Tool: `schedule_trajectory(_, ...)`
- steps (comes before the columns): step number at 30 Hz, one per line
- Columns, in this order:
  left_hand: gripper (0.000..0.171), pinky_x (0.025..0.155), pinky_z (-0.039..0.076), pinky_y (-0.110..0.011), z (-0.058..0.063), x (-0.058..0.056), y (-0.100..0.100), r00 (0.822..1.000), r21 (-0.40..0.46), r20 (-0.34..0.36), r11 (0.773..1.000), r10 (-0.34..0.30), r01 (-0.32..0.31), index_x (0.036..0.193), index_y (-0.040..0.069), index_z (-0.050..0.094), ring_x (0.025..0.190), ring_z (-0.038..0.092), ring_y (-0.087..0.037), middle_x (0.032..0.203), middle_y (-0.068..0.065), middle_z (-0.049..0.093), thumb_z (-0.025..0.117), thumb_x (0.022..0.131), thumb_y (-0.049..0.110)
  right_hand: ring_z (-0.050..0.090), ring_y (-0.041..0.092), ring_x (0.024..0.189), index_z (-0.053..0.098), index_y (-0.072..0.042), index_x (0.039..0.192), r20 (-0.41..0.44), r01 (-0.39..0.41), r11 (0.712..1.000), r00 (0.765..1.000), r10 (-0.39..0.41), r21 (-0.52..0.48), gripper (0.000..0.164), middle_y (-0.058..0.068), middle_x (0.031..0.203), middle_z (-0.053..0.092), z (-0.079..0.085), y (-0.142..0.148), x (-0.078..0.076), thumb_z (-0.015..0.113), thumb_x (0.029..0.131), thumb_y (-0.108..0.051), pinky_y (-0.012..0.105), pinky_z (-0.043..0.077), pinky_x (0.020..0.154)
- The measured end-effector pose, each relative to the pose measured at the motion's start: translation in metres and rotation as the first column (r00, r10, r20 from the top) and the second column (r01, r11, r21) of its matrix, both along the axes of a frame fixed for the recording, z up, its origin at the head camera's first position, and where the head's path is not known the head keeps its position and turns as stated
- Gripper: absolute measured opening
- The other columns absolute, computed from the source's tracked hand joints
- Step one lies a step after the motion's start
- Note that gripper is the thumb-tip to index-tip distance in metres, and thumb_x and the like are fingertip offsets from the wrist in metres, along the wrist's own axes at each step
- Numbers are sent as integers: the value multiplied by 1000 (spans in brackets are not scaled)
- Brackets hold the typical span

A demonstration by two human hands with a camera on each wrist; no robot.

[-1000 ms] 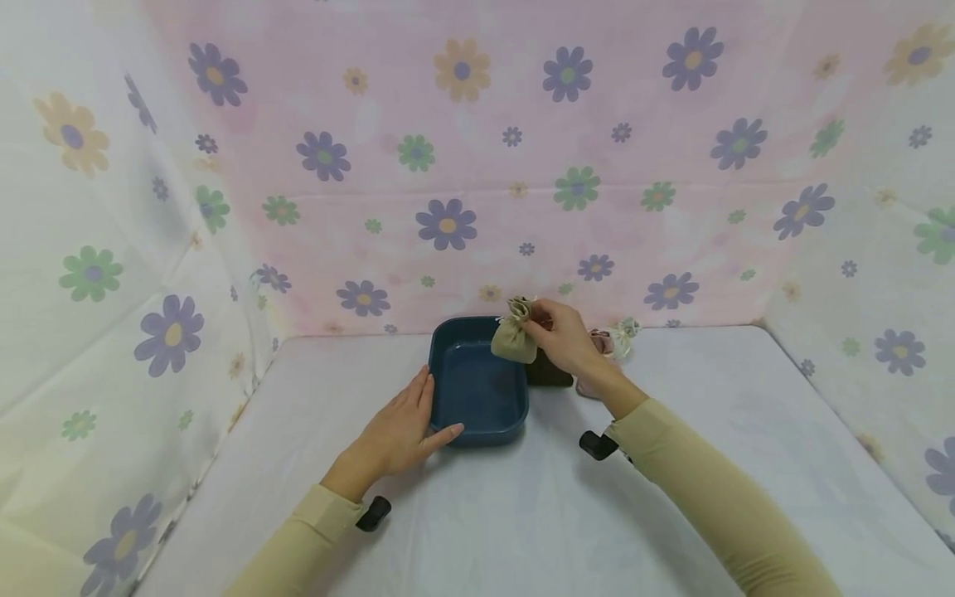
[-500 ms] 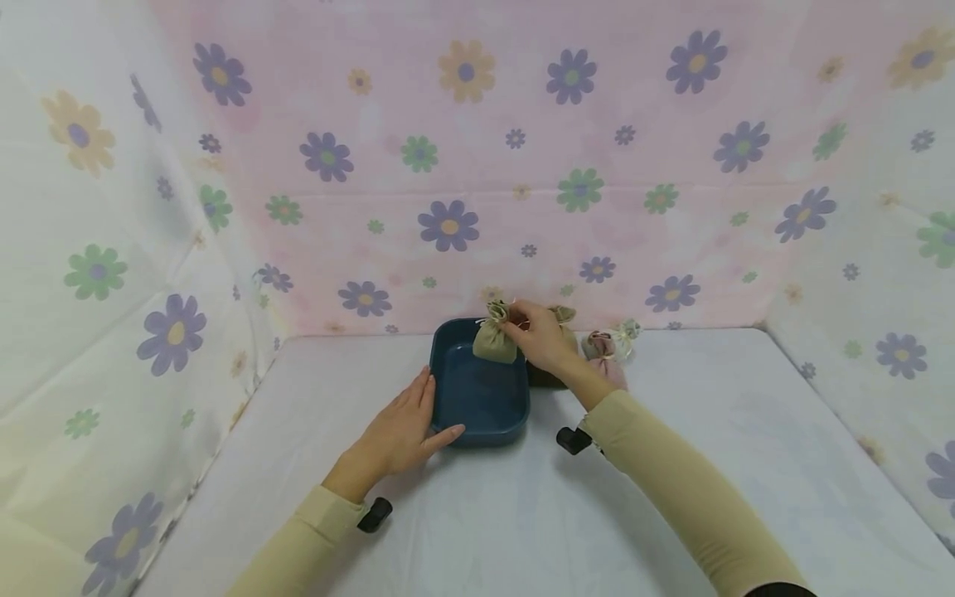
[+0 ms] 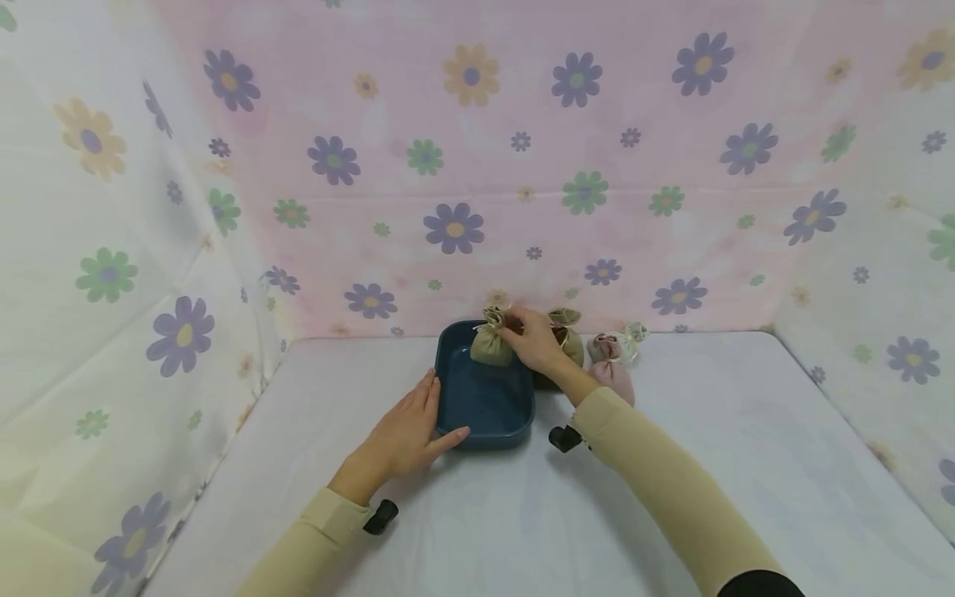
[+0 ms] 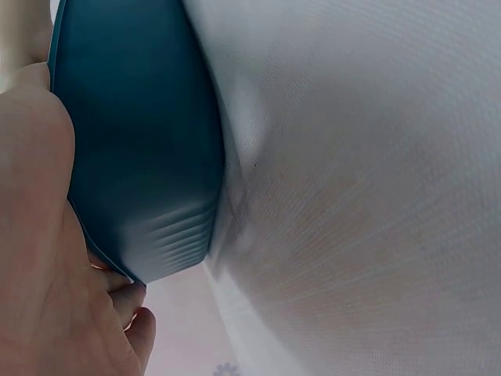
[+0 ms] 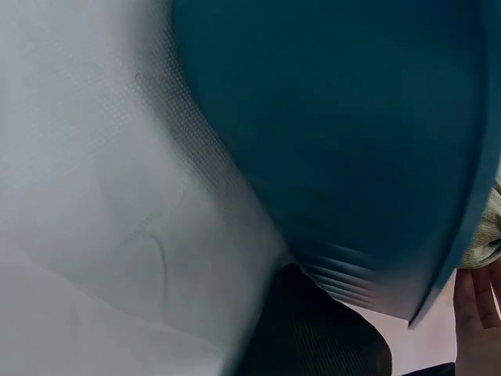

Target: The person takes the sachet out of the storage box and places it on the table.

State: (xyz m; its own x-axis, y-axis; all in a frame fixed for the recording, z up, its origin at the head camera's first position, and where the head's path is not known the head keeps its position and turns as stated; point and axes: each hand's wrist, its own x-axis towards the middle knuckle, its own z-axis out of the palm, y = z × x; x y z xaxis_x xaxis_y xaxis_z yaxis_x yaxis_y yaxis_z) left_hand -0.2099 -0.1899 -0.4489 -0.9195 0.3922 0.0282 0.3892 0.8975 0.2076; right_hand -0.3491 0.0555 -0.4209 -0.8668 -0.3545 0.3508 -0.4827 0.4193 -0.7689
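Observation:
A blue rectangular bin (image 3: 485, 406) stands near the back of the white table. My left hand (image 3: 403, 427) rests along its left side, fingers fairly straight and thumb over the near rim; the left wrist view shows the palm (image 4: 35, 235) against the bin wall (image 4: 141, 133). With thumb and fingers, my right hand (image 3: 537, 342) pinches the gathered neck of a small green drawstring pouch (image 3: 491, 348) at the bin's far end. Whether the pouch touches the bin floor, I cannot tell. The right wrist view catches only part of that pouch (image 5: 487, 235) beyond the rim.
Right of the bin sit an olive pouch (image 3: 572, 346) and a dark brown one (image 3: 547, 383), partly hidden by my right hand. A pink pouch (image 3: 615, 383) and a pale one (image 3: 634, 338) lie farther right. A flowered cloth wall (image 3: 462, 166) rises behind.
My right hand has carried the green pouch left from the bin's right rim to over its far part, then slightly lower. More of the olive and pink pouches shows. The left hand stays put.

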Motion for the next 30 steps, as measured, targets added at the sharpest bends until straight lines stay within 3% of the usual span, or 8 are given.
schedule_trajectory(5,111,124,23,-49,0,0,-1,1000,-7,-1,1000,5,-5,160,-8,16,156,15,-33,170,-22,5,34,96,80,65,28,101,68,-1,123,-1,3,1000,1000,-3,21,24,15,114,69,-3,-8,-2,65,102,-11,41,55,86)
schedule_trajectory(18,110,124,23,-48,-3,0,0,1000,0,9,1000,6,-6,160,-8,14,156,16,-34,170,-22,4,33,96,80,67,30,105,72,-1,118,-18,4,999,1000,-3,47,21,16,113,72,-16,-21,-6,69,99,-11,43,55,91)
schedule_trajectory(30,112,124,23,-47,-4,-1,-1,1000,3,5,1000,11,-11,160,-7,14,156,17,-33,170,-21,3,31,95,82,67,32,106,70,2,123,-21,-21,999,1000,21,27,26,18,115,70,-20,-30,-8,68,99,-8,44,56,91)
